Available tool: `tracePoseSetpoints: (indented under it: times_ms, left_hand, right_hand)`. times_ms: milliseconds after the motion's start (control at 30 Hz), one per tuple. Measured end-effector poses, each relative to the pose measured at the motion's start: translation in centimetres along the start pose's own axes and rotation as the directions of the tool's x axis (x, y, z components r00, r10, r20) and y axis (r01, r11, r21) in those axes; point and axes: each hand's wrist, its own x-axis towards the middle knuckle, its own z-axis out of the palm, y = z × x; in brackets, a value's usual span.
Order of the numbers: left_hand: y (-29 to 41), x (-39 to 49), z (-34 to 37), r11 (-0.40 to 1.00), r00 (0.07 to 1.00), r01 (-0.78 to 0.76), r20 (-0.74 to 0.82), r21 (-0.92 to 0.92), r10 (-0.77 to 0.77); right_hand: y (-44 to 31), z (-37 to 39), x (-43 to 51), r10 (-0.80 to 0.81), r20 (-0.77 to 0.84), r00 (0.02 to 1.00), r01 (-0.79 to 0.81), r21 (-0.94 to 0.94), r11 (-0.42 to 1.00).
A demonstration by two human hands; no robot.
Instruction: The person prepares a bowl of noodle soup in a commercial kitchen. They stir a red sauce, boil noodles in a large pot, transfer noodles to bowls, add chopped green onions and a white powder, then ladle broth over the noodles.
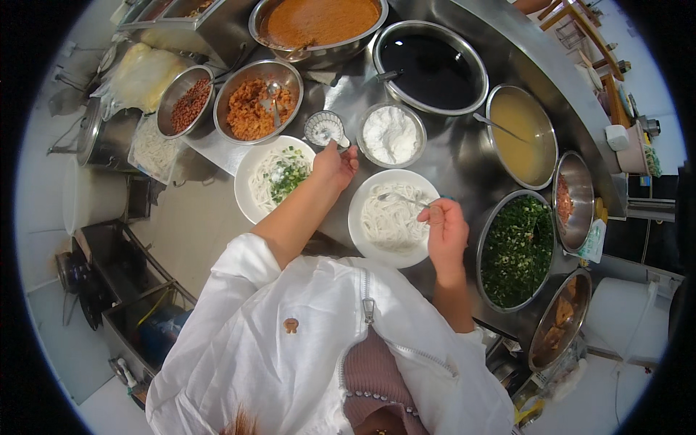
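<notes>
My left hand [336,165] reaches over the counter, fingers curled at the handle end of a small patterned dish [324,128] holding a little white powder; whether it grips the dish I cannot tell. My right hand [447,227] pinches a small metal spoon [403,199] over a white bowl of plain noodles [394,220]. Left of my left forearm stands another white bowl of noodles [263,182], topped with chopped scallions and some white seasoning. A metal bowl of white powder [392,136] stands just beyond the plain noodles.
Steel bowls ring the workspace: peanuts [190,106], orange chopped food [252,111], reddish-brown sauce [321,22], dark liquid [427,68], yellowish liquid [519,138] with a spoon, and chopped greens [516,253]. A raised steel ledge [549,76] runs behind at the right.
</notes>
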Motion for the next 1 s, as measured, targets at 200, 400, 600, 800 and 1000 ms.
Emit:
tracePoseSetpoints:
  times_ms: [200, 400, 600, 800, 1000]
  left_hand:
    - [0.4, 3.8, 0.6, 0.99, 0.989, -0.141, -0.028, 0.023, 0.142]
    - [1.0, 4.7, 2.3, 0.983, 0.971, -0.18, -0.153, 0.041, 0.184]
    - [1.2, -1.1, 3.9, 0.824, 0.872, -0.456, -0.017, 0.336, 0.489]
    - [-0.3, -8.7, 0.4, 0.602, 0.742, -0.64, 0.587, 0.478, 0.323]
    - [-2.6, -11.7, -0.9, 0.595, 0.773, -0.518, 0.634, 0.614, 0.018]
  right_hand:
    - [-0.3, 0.9, -2.1, 0.061, -0.005, 0.998, -0.06, 0.086, 0.994]
    - [-0.5, 0.9, -3.1, 0.109, -0.009, 0.994, -0.108, 0.105, 0.989]
    - [-1.3, 1.5, -3.0, 0.148, -0.036, 0.988, -0.136, 0.222, 0.966]
    - [-2.3, 1.6, -0.1, -0.14, -0.189, 0.972, 0.122, -0.107, 0.987]
    - [-1.3, 2.1, 1.4, -0.467, 0.045, 0.883, 0.381, -0.648, 0.659]
